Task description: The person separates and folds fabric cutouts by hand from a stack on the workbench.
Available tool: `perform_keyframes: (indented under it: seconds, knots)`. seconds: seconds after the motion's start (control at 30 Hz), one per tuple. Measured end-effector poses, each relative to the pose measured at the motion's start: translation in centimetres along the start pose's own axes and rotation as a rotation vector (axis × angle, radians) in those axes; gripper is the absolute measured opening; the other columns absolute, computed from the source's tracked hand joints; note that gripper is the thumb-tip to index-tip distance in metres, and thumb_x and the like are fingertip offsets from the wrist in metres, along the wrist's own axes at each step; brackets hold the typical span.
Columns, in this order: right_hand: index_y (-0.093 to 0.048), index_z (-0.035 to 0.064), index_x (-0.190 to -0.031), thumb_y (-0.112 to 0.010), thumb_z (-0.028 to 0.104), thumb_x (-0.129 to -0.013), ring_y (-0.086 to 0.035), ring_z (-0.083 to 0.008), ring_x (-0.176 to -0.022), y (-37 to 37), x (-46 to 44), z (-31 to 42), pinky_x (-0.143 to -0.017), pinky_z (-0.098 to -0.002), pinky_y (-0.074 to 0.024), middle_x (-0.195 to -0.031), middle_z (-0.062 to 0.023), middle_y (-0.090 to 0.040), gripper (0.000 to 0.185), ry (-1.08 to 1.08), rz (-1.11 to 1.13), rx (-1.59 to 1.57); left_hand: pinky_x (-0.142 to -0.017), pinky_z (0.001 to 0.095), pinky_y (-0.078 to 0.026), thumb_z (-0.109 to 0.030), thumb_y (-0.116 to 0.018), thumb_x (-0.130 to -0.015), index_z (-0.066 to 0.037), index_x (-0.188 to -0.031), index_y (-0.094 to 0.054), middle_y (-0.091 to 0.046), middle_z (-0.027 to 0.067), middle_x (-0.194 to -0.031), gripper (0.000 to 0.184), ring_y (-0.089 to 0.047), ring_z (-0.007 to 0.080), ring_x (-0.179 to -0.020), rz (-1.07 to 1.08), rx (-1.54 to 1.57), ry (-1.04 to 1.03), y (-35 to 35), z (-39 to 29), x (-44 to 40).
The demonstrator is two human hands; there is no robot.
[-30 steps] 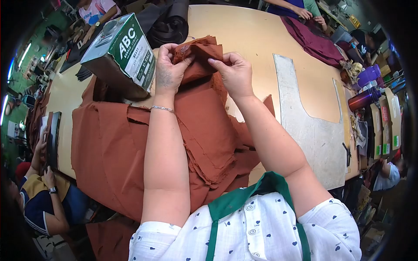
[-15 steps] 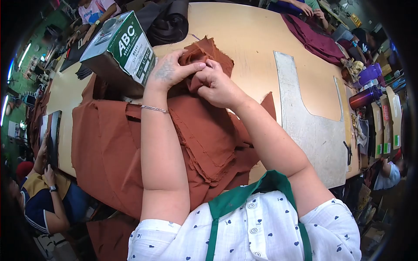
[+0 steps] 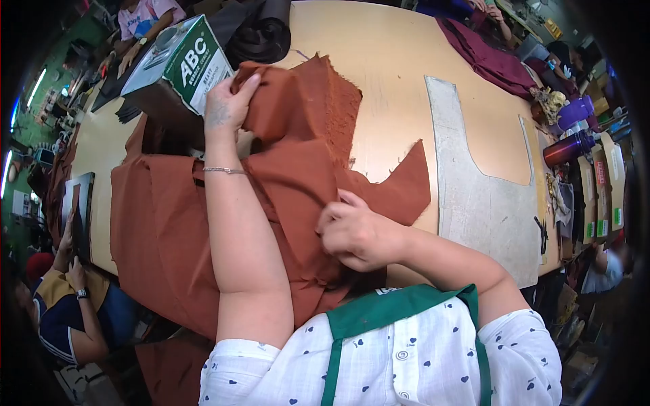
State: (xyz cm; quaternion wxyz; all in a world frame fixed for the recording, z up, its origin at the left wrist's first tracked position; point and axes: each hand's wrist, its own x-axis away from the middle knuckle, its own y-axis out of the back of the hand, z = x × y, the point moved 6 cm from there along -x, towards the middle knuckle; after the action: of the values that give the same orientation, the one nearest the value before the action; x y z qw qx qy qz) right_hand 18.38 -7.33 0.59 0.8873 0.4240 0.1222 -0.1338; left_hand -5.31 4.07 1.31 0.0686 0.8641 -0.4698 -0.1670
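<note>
Rust-brown cloth (image 3: 288,108) with frayed edges is spread between my two hands, above more rust-brown cloth (image 3: 176,237) that lies in layers on the table. My left hand (image 3: 229,105) grips its upper left part, thumb on top, beside the green and white ABC box (image 3: 196,64). Lower and to the right, my right hand (image 3: 355,233) has its fingers curled at the cloth's right edge, pinching it near the thumb. The underside of the held cloth is hidden.
A grey flat template (image 3: 481,196) lies on the table (image 3: 393,40) at the right. Dark rolled fabric (image 3: 261,40) is at the back, maroon cloth (image 3: 484,61) at the back right. A purple bottle (image 3: 565,150) stands at the right edge. Other people sit around.
My hands have moved apart, the left one up and left, the right one down toward me. The bunched cloth is now opened out between them.
</note>
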Motion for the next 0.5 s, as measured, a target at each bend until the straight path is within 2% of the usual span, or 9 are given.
perform_keyframes:
  seconds: [0.07, 0.17, 0.23, 0.3, 0.4, 0.43, 0.47, 0.5]
  knots:
    - [-0.058, 0.008, -0.077, -0.058, 0.006, -0.063, -0.054, -0.0229, -0.079, -0.3, 1.9, 0.5, -0.079, -0.0449, -0.04, -0.075, -0.0056, -0.055, 0.015, -0.014, 0.304, -0.038, -0.066, 0.0227, -0.045, -0.025, -0.066, -0.078, 0.0, -0.094, -0.064, -0.062, 0.0005, -0.082, 0.03, -0.055, 0.0071, -0.073, 0.119, 0.292, 0.112, -1.2, -0.6, 0.5]
    - [-0.059, 0.0051, -0.082, -0.065, 0.015, -0.067, -0.055, -0.0231, -0.074, 3.1, 1.1, -1.6, -0.072, -0.0373, -0.0444, -0.079, -0.0071, -0.056, 0.019, -0.262, 0.425, -0.249, -0.067, 0.02, -0.044, -0.025, -0.065, -0.079, 0.0, -0.094, -0.063, -0.062, 0.0022, -0.084, 0.029, -0.055, 0.0067, -0.074, 0.351, 0.464, 0.14, -3.8, -1.9, 1.0]
    - [-0.059, 0.0032, -0.084, -0.071, 0.026, -0.068, -0.055, -0.0225, -0.07, 8.8, -1.5, -4.0, -0.065, -0.0316, -0.046, -0.078, -0.0079, -0.056, 0.031, -0.403, -0.344, -0.14, -0.067, 0.0187, -0.044, -0.024, -0.063, -0.081, 0.0, -0.094, -0.062, -0.062, 0.0027, -0.085, 0.028, -0.054, 0.0061, -0.075, 0.347, 0.469, 0.098, -4.6, -3.1, 1.7]
    - [-0.059, 0.0021, -0.084, -0.073, 0.028, -0.066, -0.055, -0.0206, -0.071, 11.3, -3.0, -7.7, -0.065, -0.0312, -0.0461, -0.077, -0.0079, -0.054, 0.034, -0.438, -0.7, -0.054, -0.067, 0.0194, -0.045, -0.025, -0.063, -0.081, 0.0, -0.095, -0.062, -0.062, 0.0031, -0.086, 0.028, -0.054, 0.0063, -0.075, 0.336, 0.465, 0.087, -5.1, -2.8, 1.7]
    - [-0.058, 0.0015, -0.082, -0.075, 0.023, -0.065, -0.054, -0.0191, -0.072, 11.6, -6.0, -9.6, -0.066, -0.0307, -0.0453, -0.076, -0.0073, -0.053, 0.032, -0.404, -0.781, -0.079, -0.071, 0.0214, -0.045, -0.029, -0.058, -0.084, 0.0, -0.097, -0.061, -0.062, 0.0046, -0.089, 0.032, -0.055, 0.0078, -0.079, 0.351, 0.475, 0.113, -5.0, -2.8, 1.5]
    - [-0.057, 0.001, -0.081, -0.074, 0.022, -0.066, -0.054, -0.0183, -0.072, 11.7, -6.5, -9.4, -0.065, -0.0302, -0.045, -0.075, -0.0072, -0.053, 0.031, -0.347, -0.767, 0.001, -0.072, 0.022, -0.045, -0.03, -0.057, -0.085, 0.0, -0.097, -0.061, -0.062, 0.0048, -0.089, 0.032, -0.055, 0.0081, -0.08, 0.34, 0.508, 0.128, -5.0, -3.2, 1.9]
    - [-0.057, 0.0005, -0.08, -0.074, 0.02, -0.066, -0.054, -0.0175, -0.071, 11.5, -7.0, -9.2, -0.065, -0.0298, -0.0448, -0.075, -0.0071, -0.053, 0.03, -0.291, -0.747, 0.079, -0.073, 0.0244, -0.044, -0.035, -0.051, -0.087, 0.0, -0.096, -0.061, -0.062, 0.0056, -0.088, 0.037, -0.055, 0.0107, -0.08, 0.263, 0.417, 0.099, -4.5, -3.7, 2.1]
    - [-0.056, 0.0001, -0.079, -0.074, 0.019, -0.067, -0.053, -0.0167, -0.071, 11.2, -7.5, -9.0, -0.064, -0.0294, -0.0445, -0.074, -0.0069, -0.053, 0.028, -0.234, -0.721, 0.154, -0.073, 0.0248, -0.044, -0.036, -0.05, -0.087, 0.0, -0.096, -0.061, -0.061, 0.0057, -0.088, 0.039, -0.055, 0.0114, -0.079, 0.266, 0.425, 0.156, -4.4, -3.0, 2.0]
